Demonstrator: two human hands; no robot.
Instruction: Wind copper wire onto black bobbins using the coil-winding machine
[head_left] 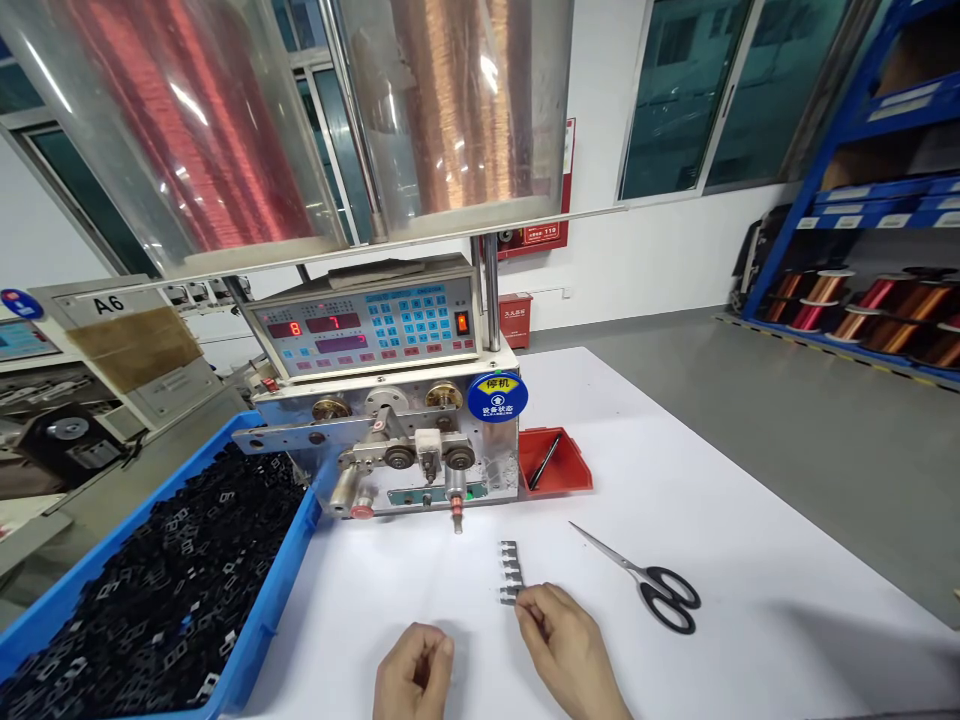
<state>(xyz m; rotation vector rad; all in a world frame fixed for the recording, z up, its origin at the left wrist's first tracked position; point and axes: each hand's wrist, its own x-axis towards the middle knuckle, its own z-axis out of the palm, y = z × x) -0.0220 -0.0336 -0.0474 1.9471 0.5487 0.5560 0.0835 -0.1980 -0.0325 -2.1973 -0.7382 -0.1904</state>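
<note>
My right hand (561,640) rests low over the white table with thumb and fingers pinched together. Its fingertips meet the nearest end of a short column of small grey-and-black parts (511,565) lined up on the tabletop. To its left, my left hand (415,668) is closed with fingers curled toward the thumb; anything inside is hidden. Scissors (664,595) with black handles lie to the right, blades pointing away toward the machine. Behind the parts stands a coil winding machine (375,340) with lit red digits and a short spindle (457,510) jutting forward.
A blue bin (289,580) full of small black plastic frames stands at left. Beside the machine sits a red tray (574,475) with a black pen (545,460). Clear covers above hold red wire (187,120) and copper wire (457,100). Blue shelving (795,220) is at right.
</note>
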